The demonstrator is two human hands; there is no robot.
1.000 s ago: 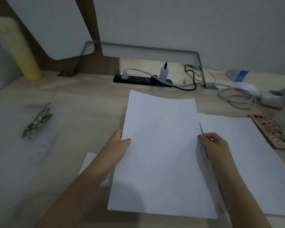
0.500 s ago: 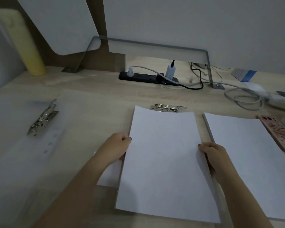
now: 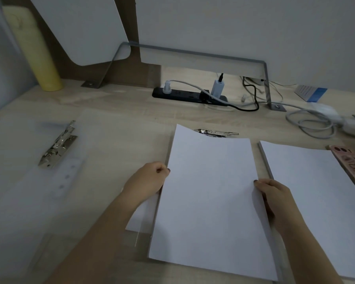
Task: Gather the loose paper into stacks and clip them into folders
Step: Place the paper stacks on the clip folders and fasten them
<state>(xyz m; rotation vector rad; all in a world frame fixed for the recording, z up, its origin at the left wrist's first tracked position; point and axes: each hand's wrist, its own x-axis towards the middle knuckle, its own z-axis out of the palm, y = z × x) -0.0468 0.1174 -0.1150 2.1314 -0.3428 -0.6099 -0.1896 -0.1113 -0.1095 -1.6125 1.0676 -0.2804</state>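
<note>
Head view had my left hand (image 3: 150,179) at the left edge of the paper stack (image 3: 209,201), fingers curled tight and the thumb tip pressed onto the top sheet, pinching that edge. My right hand (image 3: 275,193) gripped the right edge the same way, with the thumb on top and the other fingers tucked under the paper, where I could not see them. The stack lay in the middle of the desk (image 3: 131,111) straight before me. Its far edge partly covered a metal clip (image 3: 215,132). A second stack (image 3: 316,191) lay just beside it on the right, parted by a narrow strip of desk. A loose sheet (image 3: 139,216) poked out beneath my left wrist. Well to the left lay a translucent folder (image 3: 29,181) with its own clip (image 3: 57,146). A phone (image 3: 353,165) sat beside the second stack, and a power strip (image 3: 189,96) lay at the back.
</note>
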